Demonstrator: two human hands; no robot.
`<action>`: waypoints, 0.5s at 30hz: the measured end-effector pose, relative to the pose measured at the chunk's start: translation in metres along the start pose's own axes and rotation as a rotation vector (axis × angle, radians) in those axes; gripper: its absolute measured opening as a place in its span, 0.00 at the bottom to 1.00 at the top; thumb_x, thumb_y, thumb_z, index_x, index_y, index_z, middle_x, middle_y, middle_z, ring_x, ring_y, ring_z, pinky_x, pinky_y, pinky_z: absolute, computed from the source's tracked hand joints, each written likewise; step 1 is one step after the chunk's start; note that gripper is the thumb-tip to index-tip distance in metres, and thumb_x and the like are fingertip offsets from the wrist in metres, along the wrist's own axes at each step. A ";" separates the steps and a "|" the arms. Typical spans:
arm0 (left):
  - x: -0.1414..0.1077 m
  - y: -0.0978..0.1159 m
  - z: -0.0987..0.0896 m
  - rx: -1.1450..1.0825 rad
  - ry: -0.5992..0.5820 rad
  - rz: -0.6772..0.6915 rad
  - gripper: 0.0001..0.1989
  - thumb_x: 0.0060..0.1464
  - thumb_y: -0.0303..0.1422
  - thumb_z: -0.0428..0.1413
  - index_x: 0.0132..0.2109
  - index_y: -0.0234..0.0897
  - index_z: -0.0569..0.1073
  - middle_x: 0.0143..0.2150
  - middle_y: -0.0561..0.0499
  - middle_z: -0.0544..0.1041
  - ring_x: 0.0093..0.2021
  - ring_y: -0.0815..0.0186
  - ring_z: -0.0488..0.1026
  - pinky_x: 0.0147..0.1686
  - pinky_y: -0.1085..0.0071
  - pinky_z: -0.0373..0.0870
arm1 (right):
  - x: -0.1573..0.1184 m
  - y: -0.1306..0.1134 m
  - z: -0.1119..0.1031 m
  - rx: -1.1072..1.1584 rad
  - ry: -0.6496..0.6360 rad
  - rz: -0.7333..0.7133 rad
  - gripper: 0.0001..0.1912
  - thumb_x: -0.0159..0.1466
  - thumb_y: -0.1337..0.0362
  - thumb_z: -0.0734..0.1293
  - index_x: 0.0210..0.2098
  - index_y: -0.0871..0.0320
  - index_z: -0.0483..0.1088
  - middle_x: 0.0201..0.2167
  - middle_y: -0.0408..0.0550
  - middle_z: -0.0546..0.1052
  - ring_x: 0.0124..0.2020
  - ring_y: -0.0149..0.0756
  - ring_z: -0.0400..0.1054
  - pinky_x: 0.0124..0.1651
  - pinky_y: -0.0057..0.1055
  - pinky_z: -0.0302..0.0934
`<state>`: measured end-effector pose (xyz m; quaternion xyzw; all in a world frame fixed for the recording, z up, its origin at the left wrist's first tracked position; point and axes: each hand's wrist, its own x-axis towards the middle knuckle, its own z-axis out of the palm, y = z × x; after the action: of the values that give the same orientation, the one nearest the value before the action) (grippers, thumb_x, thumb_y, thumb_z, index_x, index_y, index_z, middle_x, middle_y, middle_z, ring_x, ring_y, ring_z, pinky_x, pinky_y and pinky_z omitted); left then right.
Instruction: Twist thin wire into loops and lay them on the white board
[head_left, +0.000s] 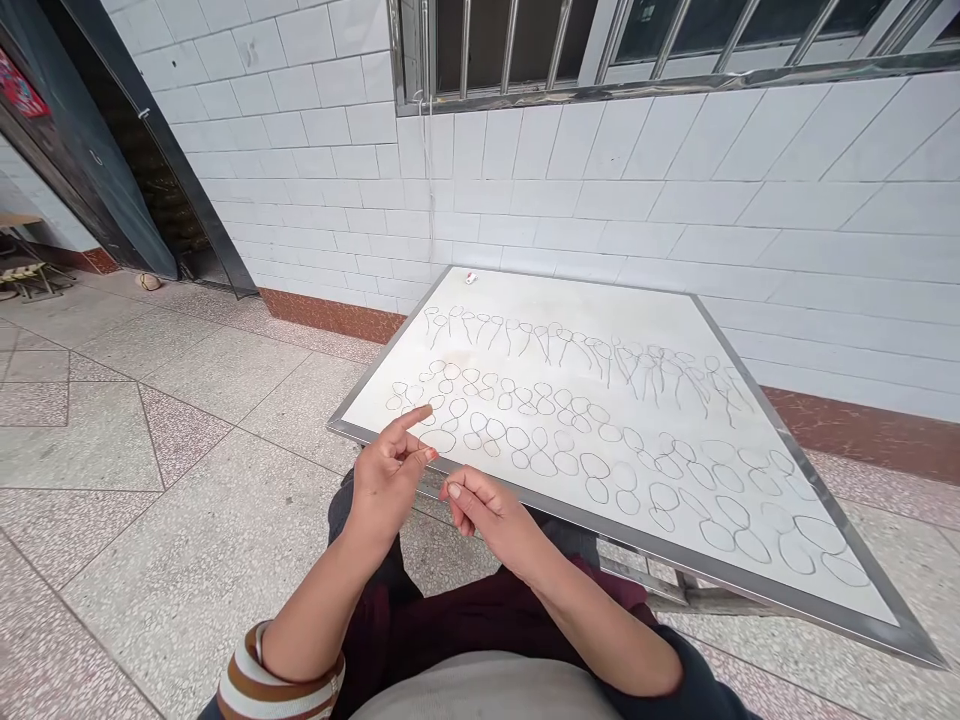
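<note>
Both hands are held close together just over the near edge of a white tabletop (600, 300). My left hand (386, 485) has its index finger stretched forward, while the thumb bends in toward the other fingers. My right hand (487, 510) is closed, thumb pressed on the curled index finger. Whatever lies in the fingertips is too thin to make out. On the tabletop lie many thin dark figure-eight loops (596, 478) in uneven rows at the near side. Farther back is a row of thin loops with long loose tails (564, 343).
A small white item with a red mark (470, 278) lies near the table's far left corner. The table's metal edge (637, 545) runs before my lap. Behind stands a white tiled wall (540, 210) with a barred window (555, 50). An open doorway (150, 150) is at left.
</note>
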<state>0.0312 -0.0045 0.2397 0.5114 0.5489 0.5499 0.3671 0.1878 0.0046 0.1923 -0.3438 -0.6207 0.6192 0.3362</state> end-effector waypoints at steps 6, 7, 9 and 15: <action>0.005 -0.002 -0.014 0.035 0.068 -0.006 0.23 0.50 0.30 0.59 0.55 0.40 0.74 0.25 0.57 0.70 0.27 0.70 0.64 0.32 0.72 0.61 | -0.004 0.011 0.004 -0.250 0.023 -0.066 0.11 0.69 0.59 0.56 0.34 0.54 0.66 0.23 0.39 0.68 0.23 0.29 0.64 0.30 0.28 0.58; 0.006 -0.003 -0.017 0.044 0.082 0.001 0.23 0.50 0.30 0.59 0.55 0.40 0.74 0.24 0.57 0.70 0.27 0.70 0.64 0.33 0.72 0.61 | -0.005 0.014 0.005 -0.273 0.016 -0.078 0.11 0.69 0.60 0.55 0.35 0.54 0.66 0.23 0.39 0.68 0.23 0.30 0.64 0.31 0.28 0.58; 0.006 -0.006 -0.022 0.057 0.099 0.018 0.23 0.50 0.30 0.58 0.55 0.40 0.74 0.24 0.57 0.70 0.28 0.69 0.65 0.34 0.71 0.61 | -0.007 0.020 0.006 -0.309 0.000 -0.097 0.11 0.70 0.61 0.54 0.35 0.54 0.65 0.24 0.39 0.69 0.23 0.30 0.65 0.33 0.29 0.59; 0.004 -0.023 -0.027 0.024 0.108 0.010 0.24 0.50 0.31 0.58 0.56 0.39 0.73 0.24 0.58 0.70 0.28 0.69 0.67 0.35 0.71 0.64 | -0.016 0.032 0.009 -0.317 -0.036 -0.071 0.13 0.70 0.57 0.54 0.35 0.53 0.65 0.24 0.40 0.69 0.24 0.31 0.65 0.32 0.30 0.59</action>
<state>0.0009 -0.0041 0.2208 0.4880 0.5719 0.5721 0.3279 0.1895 -0.0135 0.1600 -0.3591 -0.7283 0.5074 0.2885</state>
